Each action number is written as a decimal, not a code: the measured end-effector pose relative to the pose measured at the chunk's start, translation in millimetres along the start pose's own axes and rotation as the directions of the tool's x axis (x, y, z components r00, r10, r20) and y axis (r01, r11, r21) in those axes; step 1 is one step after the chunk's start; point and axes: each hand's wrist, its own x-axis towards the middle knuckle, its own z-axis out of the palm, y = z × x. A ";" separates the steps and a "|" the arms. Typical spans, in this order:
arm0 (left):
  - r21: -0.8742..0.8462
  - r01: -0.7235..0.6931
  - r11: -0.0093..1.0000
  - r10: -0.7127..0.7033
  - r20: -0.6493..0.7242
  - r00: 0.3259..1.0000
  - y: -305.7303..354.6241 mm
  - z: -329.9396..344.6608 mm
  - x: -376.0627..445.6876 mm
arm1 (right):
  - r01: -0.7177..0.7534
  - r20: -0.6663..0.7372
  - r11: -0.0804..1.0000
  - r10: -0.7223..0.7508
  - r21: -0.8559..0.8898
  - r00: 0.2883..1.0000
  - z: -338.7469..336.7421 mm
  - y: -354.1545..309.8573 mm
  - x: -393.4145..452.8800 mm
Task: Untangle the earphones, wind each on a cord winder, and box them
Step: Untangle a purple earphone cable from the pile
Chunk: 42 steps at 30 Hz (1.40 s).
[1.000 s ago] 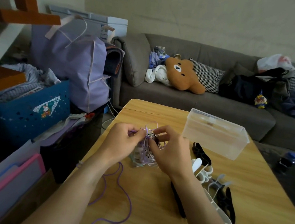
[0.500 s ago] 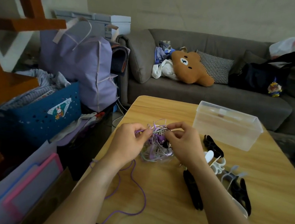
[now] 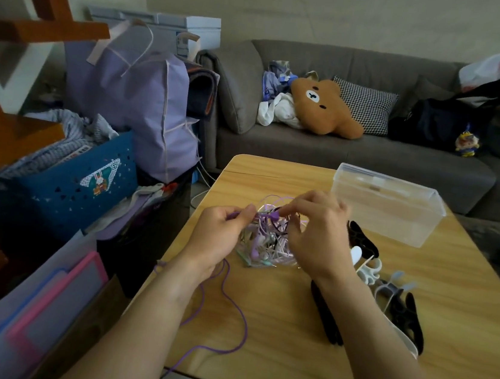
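Note:
A tangled clump of earphones (image 3: 262, 244), purple, white, green and black, sits on the wooden table (image 3: 303, 337) between my hands. My left hand (image 3: 220, 239) pinches a purple cord at the clump's left side; that purple cord (image 3: 226, 322) trails loose toward the table's near edge. My right hand (image 3: 316, 232) hovers over the clump's right side, thumb and forefinger pinching a strand at its top. Black and white cord winders (image 3: 387, 288) lie to the right, partly hidden by my right forearm. A clear plastic box (image 3: 385, 203) stands behind them.
A grey sofa (image 3: 341, 156) with a bear cushion and bags runs behind the table. Left of the table stand a blue basket (image 3: 82, 181), a lilac bag (image 3: 134, 96) and folders on the floor. A wooden stair frame is at far left.
The view has shifted slightly. My right hand has lifted and spread its fingers over the clump's top, while my left hand keeps its pinch on the purple cord.

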 end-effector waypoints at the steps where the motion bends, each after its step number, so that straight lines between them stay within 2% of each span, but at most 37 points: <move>1: -0.025 0.006 1.000 -0.006 0.003 1.000 1.7 0.2 -1.4 | 0.001 0.062 0.998 -0.004 0.059 0.998 -2.3 -4.8 -0.3; 4: -0.078 0.016 0.997 -0.014 0.021 1.000 5.3 -0.8 -5.3 | -0.085 0.176 0.975 0.049 0.204 0.983 -10.3 -12.2 2.5; 6: -0.106 0.019 0.994 -0.017 0.018 1.000 6.9 -2.2 -6.9 | -0.059 0.172 0.976 0.023 0.209 0.985 -14.7 -12.3 4.6; 10: -0.121 0.016 0.993 -0.019 -0.017 1.000 8.5 -3.3 -8.4 | -0.086 0.107 0.967 0.062 0.238 0.992 -18.7 -14.9 6.8; 13: -0.056 -0.005 0.998 0.000 -0.091 0.996 6.7 -6.2 -5.6 | -0.124 0.078 0.954 0.107 0.272 0.991 -20.0 -22.8 6.6; 16: 0.049 -0.103 0.993 0.110 -0.181 0.977 2.9 -9.5 -0.2 | -0.248 0.079 0.898 0.236 0.363 0.969 -21.9 -31.0 7.8; 20: 0.137 -0.164 0.977 0.184 -0.152 0.971 3.1 -14.1 -0.2 | -0.431 0.278 0.764 0.333 0.480 0.901 -17.9 -35.2 3.3; 22: 0.183 -0.185 0.966 0.210 -0.124 0.970 4.3 -16.8 -0.7 | -0.420 0.285 0.777 0.317 0.469 0.905 -11.5 -35.3 0.6; 25: 0.150 -0.130 0.980 0.143 -0.078 0.987 11.5 -16.7 -5.7 | -0.385 0.272 0.804 0.287 0.452 0.919 -1.6 -32.4 -0.5; 28: 0.065 -0.026 0.998 0.026 0.005 1.000 13.6 -12.9 -9.8 | -0.465 0.303 0.767 0.360 0.442 0.882 3.5 -26.2 0.3; 31: 0.030 0.009 1.000 -0.010 0.052 0.999 17.9 -12.6 -12.5 | -0.502 0.343 0.726 0.373 0.471 0.862 2.5 -26.1 0.4; 34: -0.040 0.034 0.999 -0.031 0.062 0.998 24.8 -12.7 -16.2 | -0.490 0.303 0.713 0.386 0.500 0.871 -4.6 -28.9 1.7; 38: -0.065 0.041 0.997 -0.038 0.053 0.998 23.9 -13.8 -14.0 | -0.564 0.304 0.528 0.500 0.635 0.811 -7.4 -28.7 4.4; 42: -0.086 0.046 0.995 -0.037 0.096 0.995 18.4 -13.5 -8.9 | -0.591 0.376 0.322 0.530 0.740 0.760 -8.5 -30.9 4.8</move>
